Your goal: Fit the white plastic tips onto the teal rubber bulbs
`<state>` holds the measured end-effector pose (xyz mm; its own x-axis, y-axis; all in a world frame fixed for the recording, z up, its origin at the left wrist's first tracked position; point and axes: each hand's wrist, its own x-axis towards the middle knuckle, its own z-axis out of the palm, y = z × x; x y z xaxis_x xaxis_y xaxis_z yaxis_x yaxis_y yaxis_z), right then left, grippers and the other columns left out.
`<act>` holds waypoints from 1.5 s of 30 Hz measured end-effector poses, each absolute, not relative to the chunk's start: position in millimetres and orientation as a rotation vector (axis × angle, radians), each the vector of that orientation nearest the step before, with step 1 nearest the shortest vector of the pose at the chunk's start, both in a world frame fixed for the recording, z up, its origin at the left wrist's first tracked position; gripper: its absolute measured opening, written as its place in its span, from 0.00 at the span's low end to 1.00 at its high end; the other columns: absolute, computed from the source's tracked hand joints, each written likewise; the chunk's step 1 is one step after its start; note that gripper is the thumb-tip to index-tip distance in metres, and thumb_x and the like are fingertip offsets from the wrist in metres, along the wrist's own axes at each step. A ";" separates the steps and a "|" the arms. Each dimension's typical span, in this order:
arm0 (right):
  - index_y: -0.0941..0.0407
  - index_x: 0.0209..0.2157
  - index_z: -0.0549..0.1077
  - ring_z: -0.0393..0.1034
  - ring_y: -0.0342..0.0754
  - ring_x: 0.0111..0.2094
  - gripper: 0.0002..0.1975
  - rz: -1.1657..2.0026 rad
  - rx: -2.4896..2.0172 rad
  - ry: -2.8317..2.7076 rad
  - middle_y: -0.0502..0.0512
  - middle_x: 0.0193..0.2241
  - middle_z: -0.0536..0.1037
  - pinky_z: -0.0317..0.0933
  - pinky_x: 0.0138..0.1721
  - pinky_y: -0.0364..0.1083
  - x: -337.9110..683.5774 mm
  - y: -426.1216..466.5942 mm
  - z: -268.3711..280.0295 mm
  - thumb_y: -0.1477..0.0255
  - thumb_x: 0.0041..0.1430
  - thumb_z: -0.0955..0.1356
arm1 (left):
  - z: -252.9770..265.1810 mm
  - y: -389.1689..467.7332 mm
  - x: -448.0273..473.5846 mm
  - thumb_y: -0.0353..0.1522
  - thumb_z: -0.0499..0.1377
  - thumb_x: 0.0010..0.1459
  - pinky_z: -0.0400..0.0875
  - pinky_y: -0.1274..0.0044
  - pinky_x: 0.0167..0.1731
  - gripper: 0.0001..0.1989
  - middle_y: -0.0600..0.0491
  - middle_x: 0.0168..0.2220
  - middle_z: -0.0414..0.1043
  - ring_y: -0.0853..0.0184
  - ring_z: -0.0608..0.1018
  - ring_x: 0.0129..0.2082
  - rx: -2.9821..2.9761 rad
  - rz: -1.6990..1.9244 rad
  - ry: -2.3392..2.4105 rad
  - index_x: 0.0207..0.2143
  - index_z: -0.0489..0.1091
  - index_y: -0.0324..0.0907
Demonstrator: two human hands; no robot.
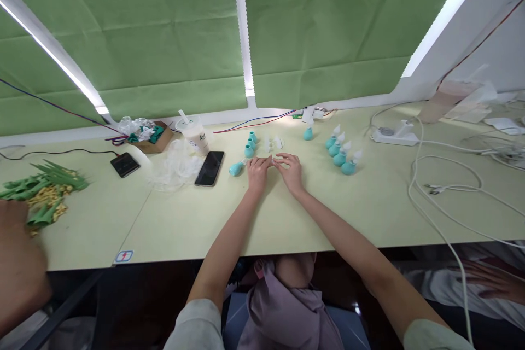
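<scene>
From the head view, here we are: two hands meeting mid-table, the left hand (257, 172) with fingers bunched together, the right hand (290, 173) with fingers arched, slight gaps between them. Between their tips shows a pale bit (272, 161), and it's tiny; whether either hand truly pinches it, I can't tell. Just left of the left hand, a teal bulb (235, 169) lies on its side, its pale end toward the fingers. Beyond, three teal pots (248, 151) stand in a row, mouths up, with clear pieces (279, 143) beside them, just past the hands. Over to the right, four tipped bulbs (349, 167) line up, and another (308, 133) stands apart, farther back. For work this fine, I'd say it's all fingertips: light, even pressure, one hand steadying while the other adjusts. Holding low over the table (270, 219) looks wise, since a dropped bit would land close by. Mind the left elbow room too: that lying bulb sits near enough to get nudged, and it could well roll. The phone (210, 168) lies farther left, safely apart.
</scene>
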<state>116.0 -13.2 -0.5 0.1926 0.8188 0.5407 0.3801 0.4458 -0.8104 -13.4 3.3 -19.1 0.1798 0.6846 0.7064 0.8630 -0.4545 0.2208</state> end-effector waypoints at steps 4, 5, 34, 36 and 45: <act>0.51 0.26 0.78 0.67 0.50 0.42 0.07 0.485 -1.165 -1.314 0.52 0.34 0.78 0.60 0.47 0.51 111.2 -13.8 -0.4 0.64 0.50 0.70 | -19.9 2.9 -14.3 0.29 0.55 0.59 0.58 0.73 0.40 0.14 0.52 0.36 0.76 0.67 0.72 0.37 -2.213 -1.156 -1.496 0.47 0.71 0.48; 0.51 0.26 0.77 0.67 0.50 0.42 0.07 0.521 -1.164 -1.286 0.52 0.33 0.78 0.60 0.46 0.51 110.7 -12.8 -1.1 0.63 0.49 0.70 | -19.3 2.9 -14.4 0.29 0.55 0.59 0.57 0.73 0.40 0.14 0.53 0.36 0.76 0.67 0.72 0.37 -2.215 -1.155 -1.503 0.47 0.71 0.48; 0.55 0.32 0.75 0.73 0.50 0.37 0.17 1.035 -0.995 -1.033 0.54 0.31 0.79 0.65 0.43 0.49 121.2 7.5 -6.7 0.63 0.38 0.74 | -9.1 0.2 -11.1 0.35 0.54 0.60 0.59 0.72 0.38 0.12 0.51 0.34 0.75 0.66 0.71 0.37 -2.280 -1.105 -1.599 0.44 0.74 0.49; 0.55 0.31 0.75 0.73 0.50 0.37 0.17 1.068 -0.996 -1.017 0.55 0.31 0.79 0.66 0.44 0.50 123.1 9.4 -7.4 0.62 0.37 0.74 | -8.6 0.9 -11.2 0.35 0.54 0.60 0.60 0.73 0.38 0.12 0.50 0.33 0.75 0.66 0.71 0.36 -2.304 -1.112 -1.587 0.44 0.74 0.48; 0.54 0.31 0.76 0.74 0.50 0.37 0.14 0.923 -0.977 -1.251 0.53 0.32 0.79 0.66 0.44 0.50 127.2 3.7 -0.4 0.62 0.42 0.73 | -9.8 4.4 -12.7 0.32 0.51 0.62 0.66 0.75 0.38 0.14 0.49 0.34 0.74 0.68 0.70 0.35 -2.354 -1.200 -1.520 0.46 0.73 0.45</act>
